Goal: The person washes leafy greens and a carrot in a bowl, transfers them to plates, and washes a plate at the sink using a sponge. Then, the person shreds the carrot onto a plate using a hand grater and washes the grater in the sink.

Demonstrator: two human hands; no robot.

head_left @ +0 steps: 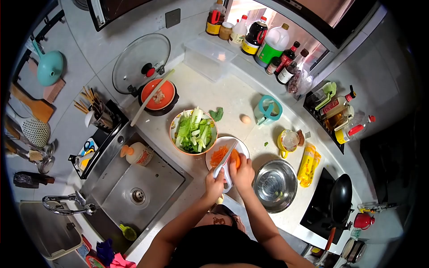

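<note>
My left hand (pixel 215 182) is closed on the white handle of a grater (pixel 225 165), which is tilted over a white plate (pixel 245 146). My right hand (pixel 242 173) grips an orange carrot (pixel 235 157) against the grater's face. Shredded carrot (pixel 218 156) lies in a loose pile on the plate, left of the grater. Just up and left of the plate stands a bowl of chopped green leaves (pixel 195 131). To the right of my right hand is a metal bowl (pixel 275 185).
An egg (pixel 245 119), a teal container (pixel 268 110), a yellow cup (pixel 288 140) and yellow packets (pixel 309 165) lie beyond. The sink (pixel 134 187) is left, a red-orange pot (pixel 157 94) back left, bottles (pixel 271 44) at the window, and a wok (pixel 341 198) right.
</note>
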